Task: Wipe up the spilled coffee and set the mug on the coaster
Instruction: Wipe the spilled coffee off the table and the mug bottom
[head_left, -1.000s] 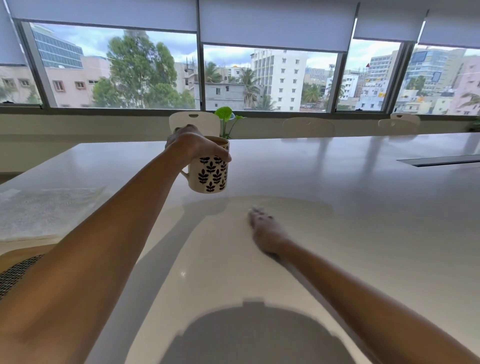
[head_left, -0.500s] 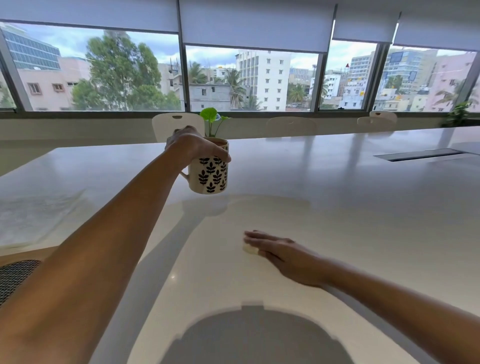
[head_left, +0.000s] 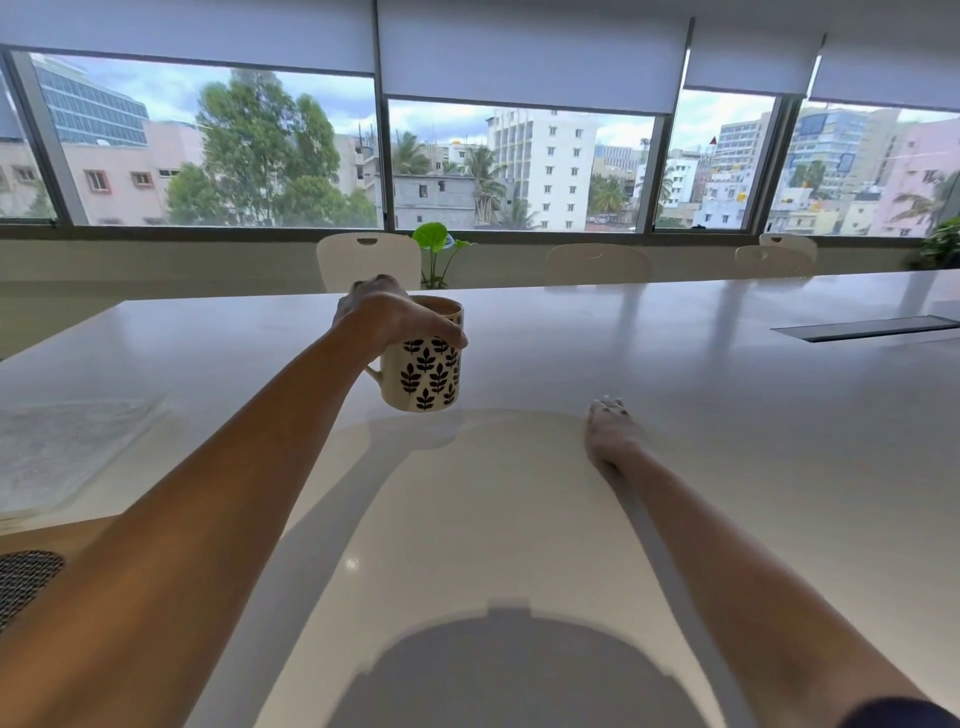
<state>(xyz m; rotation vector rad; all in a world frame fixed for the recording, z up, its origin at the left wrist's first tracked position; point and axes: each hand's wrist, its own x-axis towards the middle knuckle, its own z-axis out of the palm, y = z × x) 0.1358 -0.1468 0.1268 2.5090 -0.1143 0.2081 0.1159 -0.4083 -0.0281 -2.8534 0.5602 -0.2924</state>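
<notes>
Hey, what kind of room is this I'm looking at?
Likely an office meeting room: a long white table, matching white chairs along its far side, and a recessed hatch set into the tabletop.

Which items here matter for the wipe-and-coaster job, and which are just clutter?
Job: cream ceramic mug with black leaf print, gripped from above by the left hand; right hand flat on the glossy white table. No coaster identifiable.
Clutter: pale textured mat, green leafy plant, white plastic chairs.
</notes>
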